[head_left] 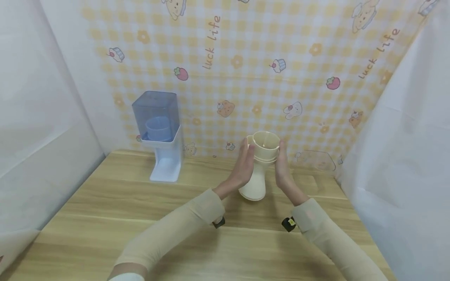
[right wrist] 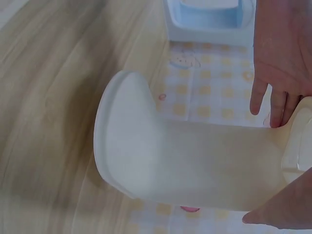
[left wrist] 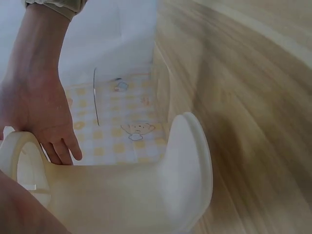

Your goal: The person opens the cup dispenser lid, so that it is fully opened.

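Note:
A cream-coloured stand (head_left: 259, 175) with a flared base and a round, cup-like top leans between my two hands. My left hand (head_left: 242, 167) presses its palm and straight fingers against the left side of the round top. On the opposite side, my right hand (head_left: 283, 167) presses the same way, fingers extended. The right palm shows beyond the stand (left wrist: 112, 195) in the left wrist view. In the right wrist view the left palm faces the stand (right wrist: 214, 163). The base casts a shadow on the table and looks slightly raised off it. The outer finger surfaces are partly hidden in the wrist views.
A dispenser (head_left: 158, 117) with a see-through blue box on a white stand stands at the back left of the wooden table (head_left: 105, 218). Yellow checked cloth (head_left: 246, 86) hangs behind, and white sheets (head_left: 404, 164) flank both sides.

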A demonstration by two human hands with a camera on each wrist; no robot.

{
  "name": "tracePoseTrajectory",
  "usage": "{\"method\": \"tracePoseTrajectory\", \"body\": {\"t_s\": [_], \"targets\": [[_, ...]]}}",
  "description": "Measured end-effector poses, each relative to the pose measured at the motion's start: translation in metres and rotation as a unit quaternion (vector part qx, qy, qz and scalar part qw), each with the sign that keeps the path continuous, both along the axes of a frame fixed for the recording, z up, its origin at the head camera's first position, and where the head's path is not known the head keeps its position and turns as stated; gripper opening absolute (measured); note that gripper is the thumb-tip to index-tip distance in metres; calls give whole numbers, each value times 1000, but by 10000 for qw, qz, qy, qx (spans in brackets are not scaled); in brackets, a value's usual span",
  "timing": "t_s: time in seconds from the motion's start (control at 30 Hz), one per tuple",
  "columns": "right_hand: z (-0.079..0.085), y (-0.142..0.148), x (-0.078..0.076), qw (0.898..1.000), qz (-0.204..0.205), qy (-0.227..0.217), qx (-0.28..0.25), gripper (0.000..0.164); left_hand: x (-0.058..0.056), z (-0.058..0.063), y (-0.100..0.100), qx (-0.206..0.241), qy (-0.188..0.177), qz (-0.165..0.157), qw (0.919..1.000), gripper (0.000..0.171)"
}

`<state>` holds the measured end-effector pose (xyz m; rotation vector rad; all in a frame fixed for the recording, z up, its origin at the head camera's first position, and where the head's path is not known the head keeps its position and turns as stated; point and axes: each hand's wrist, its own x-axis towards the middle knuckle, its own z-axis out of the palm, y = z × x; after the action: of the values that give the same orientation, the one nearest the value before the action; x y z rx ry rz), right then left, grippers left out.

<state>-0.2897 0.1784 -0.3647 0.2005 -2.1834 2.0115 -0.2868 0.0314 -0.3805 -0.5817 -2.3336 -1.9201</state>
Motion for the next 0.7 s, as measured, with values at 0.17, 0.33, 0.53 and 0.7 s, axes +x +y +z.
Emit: {"method": "tracePoseTrajectory", "body": {"t_s": [0.17, 0.33, 0.53, 0.7], "targets": [[2, 11, -11, 9999, -113, 17, -71, 76, -13, 2, 11, -134, 50, -42, 9999, 82], [4, 20, -22, 9999, -151, 62, 48, 75, -25, 5, 18, -231, 43, -71, 9997, 84], [2, 28, -35, 9998, -148, 14, 140, 74, -37, 2, 26, -458, 56, 40, 9989, 87], [-2, 38, -43, 9998, -182, -28, 112, 74, -44, -3, 36, -576, 142, -18, 9982, 87]]}}
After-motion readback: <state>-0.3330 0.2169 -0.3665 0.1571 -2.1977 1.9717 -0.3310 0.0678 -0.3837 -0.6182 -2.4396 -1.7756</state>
